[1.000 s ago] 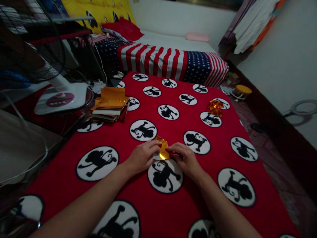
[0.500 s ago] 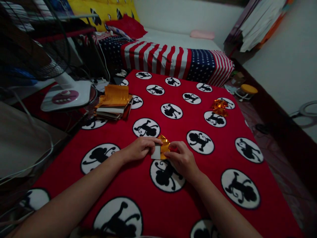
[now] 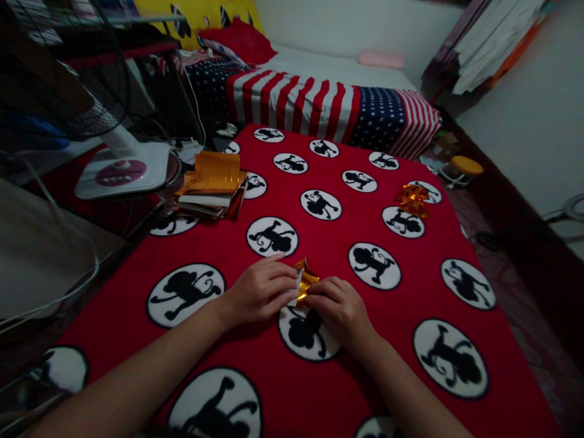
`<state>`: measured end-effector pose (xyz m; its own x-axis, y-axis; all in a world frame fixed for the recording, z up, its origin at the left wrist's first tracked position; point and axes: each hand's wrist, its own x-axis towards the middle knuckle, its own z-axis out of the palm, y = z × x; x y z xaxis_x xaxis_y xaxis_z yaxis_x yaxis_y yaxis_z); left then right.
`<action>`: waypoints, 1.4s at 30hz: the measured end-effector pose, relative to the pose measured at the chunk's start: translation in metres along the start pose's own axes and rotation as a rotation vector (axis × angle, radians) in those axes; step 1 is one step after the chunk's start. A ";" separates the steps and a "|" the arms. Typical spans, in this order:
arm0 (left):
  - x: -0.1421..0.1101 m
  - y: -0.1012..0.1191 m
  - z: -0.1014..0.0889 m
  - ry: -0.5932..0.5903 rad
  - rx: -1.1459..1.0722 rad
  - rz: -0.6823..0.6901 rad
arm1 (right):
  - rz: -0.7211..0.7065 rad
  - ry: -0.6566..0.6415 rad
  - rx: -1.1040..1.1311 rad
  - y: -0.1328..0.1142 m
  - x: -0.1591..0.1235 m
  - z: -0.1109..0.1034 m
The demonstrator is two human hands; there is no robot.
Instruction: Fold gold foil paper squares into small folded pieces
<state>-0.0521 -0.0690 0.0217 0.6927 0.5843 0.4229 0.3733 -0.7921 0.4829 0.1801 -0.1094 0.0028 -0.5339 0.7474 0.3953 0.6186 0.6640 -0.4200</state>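
A small sheet of gold foil paper point(image 3: 308, 283), partly folded and with a pale side showing at the left, lies on the red cloth point(image 3: 347, 340) printed with black monkeys. My left hand point(image 3: 264, 286) grips its left edge with fingers bent together. At the right edge, my right hand point(image 3: 340, 304) pinches the paper between thumb and fingers. Fingertips cover part of both edges. Farther left rests a stack of gold foil sheets point(image 3: 214, 173), and a few folded gold foil pieces point(image 3: 413, 199) sit at the far right of the cloth.
Left of the cloth stands a fan with a white base point(image 3: 123, 170), cables hanging near it. Behind is a bed with a striped and starred cover point(image 3: 292, 103). On the floor at the right is a yellow-topped stool point(image 3: 466, 165).
My left hand has shifted from pressing the paper with a stretched finger to gripping its left edge. Less of the pale side shows. The view has moved slightly.
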 end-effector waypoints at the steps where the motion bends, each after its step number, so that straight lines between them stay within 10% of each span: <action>1: 0.002 0.000 0.000 0.037 0.006 -0.020 | 0.005 0.000 0.000 -0.002 -0.001 0.001; 25: -0.021 0.023 0.013 0.003 0.032 -0.185 | 0.158 0.068 0.201 -0.006 -0.007 0.008; 42: -0.015 0.029 0.029 0.087 0.050 -0.427 | 0.513 0.072 0.312 -0.016 0.010 0.006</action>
<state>-0.0335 -0.1058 0.0072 0.4162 0.8721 0.2575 0.6455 -0.4828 0.5918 0.1618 -0.1126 0.0089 -0.1650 0.9779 0.1285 0.5830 0.2018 -0.7870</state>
